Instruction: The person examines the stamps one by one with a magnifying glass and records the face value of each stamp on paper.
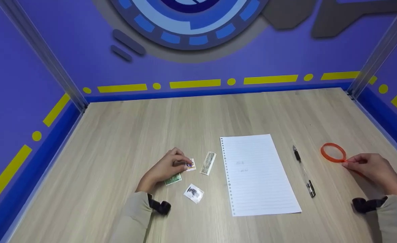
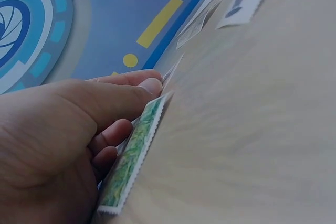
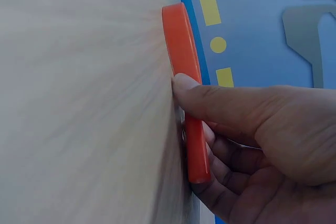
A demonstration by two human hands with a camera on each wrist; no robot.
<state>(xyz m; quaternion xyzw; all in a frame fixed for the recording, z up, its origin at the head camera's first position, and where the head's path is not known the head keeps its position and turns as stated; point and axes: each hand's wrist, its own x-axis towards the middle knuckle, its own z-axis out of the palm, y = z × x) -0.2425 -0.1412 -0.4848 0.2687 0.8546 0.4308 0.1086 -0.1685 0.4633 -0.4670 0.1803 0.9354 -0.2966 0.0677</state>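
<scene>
on the wooden table (image 1: 144, 125) lie four stamps, a sheet and a pen. the sheet (image 1: 260, 185) carries faint writing in its upper left part. the left hand (image 1: 167, 166) has its thumb and forefinger narrow together, and they pinch the purple stamp (image 1: 191, 165) at its left edge; i cannot tell if this stamp is lifted. the green stamp (image 1: 173, 180) is just beside the same hand, which partly covers it in the head view. the grey stamp (image 1: 208, 163) and the black stamp (image 1: 194, 193) lie near, between this hand and the sheet. the right hand (image 1: 375, 168) grips the orange ring (image 1: 323, 153) by its handle (image 3: 196, 150), with the thumb where handle and ring meet. the pen (image 1: 304, 171) lies slanted between the sheet and the orange ring, touching neither.
</scene>
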